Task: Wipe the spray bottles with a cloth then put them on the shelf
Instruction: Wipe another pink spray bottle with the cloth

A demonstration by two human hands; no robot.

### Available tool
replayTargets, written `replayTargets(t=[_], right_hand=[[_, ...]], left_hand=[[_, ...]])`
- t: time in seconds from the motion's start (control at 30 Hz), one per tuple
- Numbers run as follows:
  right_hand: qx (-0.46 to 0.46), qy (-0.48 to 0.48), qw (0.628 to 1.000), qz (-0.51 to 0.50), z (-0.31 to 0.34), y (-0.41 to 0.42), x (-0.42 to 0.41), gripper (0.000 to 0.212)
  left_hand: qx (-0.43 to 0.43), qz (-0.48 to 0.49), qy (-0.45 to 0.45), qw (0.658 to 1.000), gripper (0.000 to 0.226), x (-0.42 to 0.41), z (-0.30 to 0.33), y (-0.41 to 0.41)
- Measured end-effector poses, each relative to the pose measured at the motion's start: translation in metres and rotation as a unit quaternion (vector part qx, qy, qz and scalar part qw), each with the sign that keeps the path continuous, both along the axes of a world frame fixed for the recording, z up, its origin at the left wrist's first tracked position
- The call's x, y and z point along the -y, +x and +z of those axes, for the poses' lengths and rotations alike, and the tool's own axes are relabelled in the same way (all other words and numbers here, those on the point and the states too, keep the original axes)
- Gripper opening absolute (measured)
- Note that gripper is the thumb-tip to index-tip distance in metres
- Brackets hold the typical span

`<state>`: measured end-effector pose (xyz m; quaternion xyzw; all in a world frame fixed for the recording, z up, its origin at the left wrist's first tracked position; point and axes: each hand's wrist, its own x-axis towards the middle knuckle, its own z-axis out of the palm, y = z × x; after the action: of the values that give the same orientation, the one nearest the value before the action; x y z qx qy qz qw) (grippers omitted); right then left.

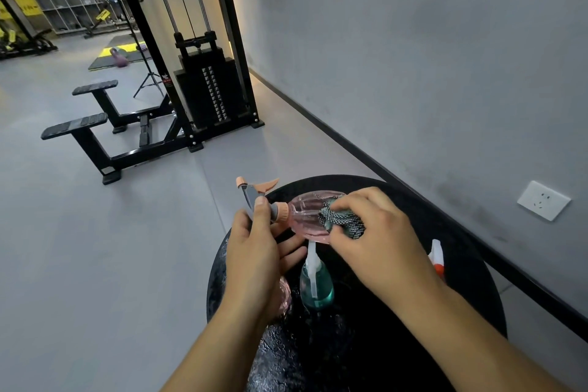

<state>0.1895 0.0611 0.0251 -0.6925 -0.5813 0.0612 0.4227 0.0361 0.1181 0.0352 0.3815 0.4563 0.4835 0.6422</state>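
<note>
Left hand (254,251) gripping the grey and orange spray head of a pink spray bottle (307,216), thumb on top, other fingers partly straight underneath. Bottle lying on its side in the air, just over the far edge of a round black table (461,251), nozzle pointing far and left. Right hand (375,232) pinching a folded grey and green cloth (342,219), pressed against the pink body of the bottle. On the table, near and just below the hands, a teal spray bottle (318,289) with a white head, standing up. To its left, a bit of another pink bottle (284,294), mostly hidden behind the left wrist. To the right, a white and orange spray head (436,256), peeking out behind the right arm. Far left on the grey floor, a black cable weight machine (206,86) with two padded foot rests. On the grey wall at right, a white wall socket (543,200).
</note>
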Motion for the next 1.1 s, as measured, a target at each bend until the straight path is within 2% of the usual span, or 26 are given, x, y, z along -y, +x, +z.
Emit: replayTargets(t=[0.2, 0.37, 0.43, 0.63, 0.7, 0.83, 0.9, 1.0, 1.1], right_hand=[[0.061, 0.008, 0.997, 0.049, -0.001, -0.011, 0.001, 0.033], [-0.067, 0.017, 0.997, -0.019, 0.007, 0.008, -0.003, 0.027], [-0.089, 0.024, 0.995, -0.027, 0.008, 0.009, -0.002, 0.026], [0.074, 0.028, 0.996, 0.047, -0.002, -0.016, 0.002, 0.032], [0.058, 0.02, 0.997, 0.036, -0.002, -0.011, 0.001, 0.033], [-0.058, 0.029, 0.997, -0.029, 0.0, 0.004, -0.001, 0.029], [-0.047, 0.029, 0.998, -0.03, 0.001, 0.003, -0.002, 0.03], [0.017, 0.008, 1.0, 0.017, 0.001, -0.006, 0.0, 0.033], [0.004, -0.007, 1.0, 0.03, 0.001, -0.001, -0.002, 0.033]], left_hand=[[0.001, -0.019, 0.004, 1.0, 0.031, 0.005, -0.005, 0.005], [0.049, 0.008, 0.011, 0.999, 0.031, -0.001, 0.002, -0.001], [0.06, 0.017, 0.014, 0.998, 0.031, -0.001, 0.004, -0.002], [0.078, 0.024, 0.008, 0.997, 0.033, 0.004, 0.001, 0.002], [0.075, 0.026, 0.005, 0.997, 0.033, 0.001, 0.001, 0.0], [0.059, 0.01, 0.004, 0.998, 0.032, -0.002, 0.001, -0.002], [0.062, -0.002, 0.006, 0.998, 0.032, -0.002, 0.0, -0.002], [0.068, -0.019, 0.015, 0.997, 0.031, -0.001, -0.002, -0.002], [0.066, -0.045, 0.029, 0.996, 0.029, 0.0, -0.004, -0.003]])
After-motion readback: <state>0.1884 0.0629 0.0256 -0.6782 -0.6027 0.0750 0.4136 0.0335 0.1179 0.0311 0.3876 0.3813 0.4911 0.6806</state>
